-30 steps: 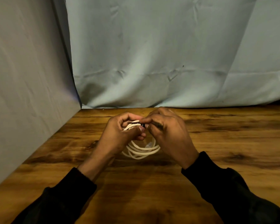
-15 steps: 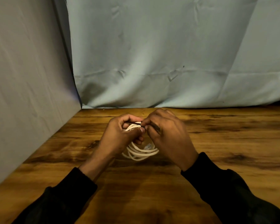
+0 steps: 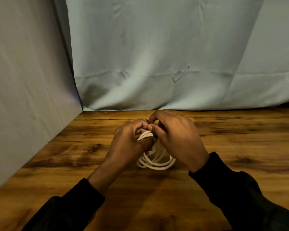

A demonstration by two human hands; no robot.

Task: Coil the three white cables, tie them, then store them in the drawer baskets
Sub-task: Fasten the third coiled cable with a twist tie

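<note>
- You have one white cable (image 3: 154, 161) in view, wound into a coil of several loops; I count no other cable on the bench (image 3: 240, 147).
- The coil stands roughly upright between your two hands, near the middle of the bench. Its lower loops touch or sit just above the wood; I cannot tell which.
- Your left hand (image 3: 132, 140) has a clenched grip on the upper part of the coil. The fingers curl round the bunched strands, which show white in the gap beside your thumb.
- Your right hand (image 3: 178, 139) meets the left at the top of the coil. Its thumb and forefinger pinch one thin dark tie (image 3: 147, 121), whose tip pokes up just above the fingertips. The other fingers are curled down behind the coil.
- How far the tie goes round the strands is hidden by your fingers.
- A small pale piece (image 3: 152, 151), possibly a connector, shows inside the coil just under your left hand; it is too blurred to name for sure.
- Two dark sleeves (image 3: 240, 197) cover your forearms to the wrists.
- Two cloth drapes close the scene: one pale blue sheet (image 3: 173, 55) behind the bench and one grey sheet (image 3: 27, 80) along its left side.
</note>
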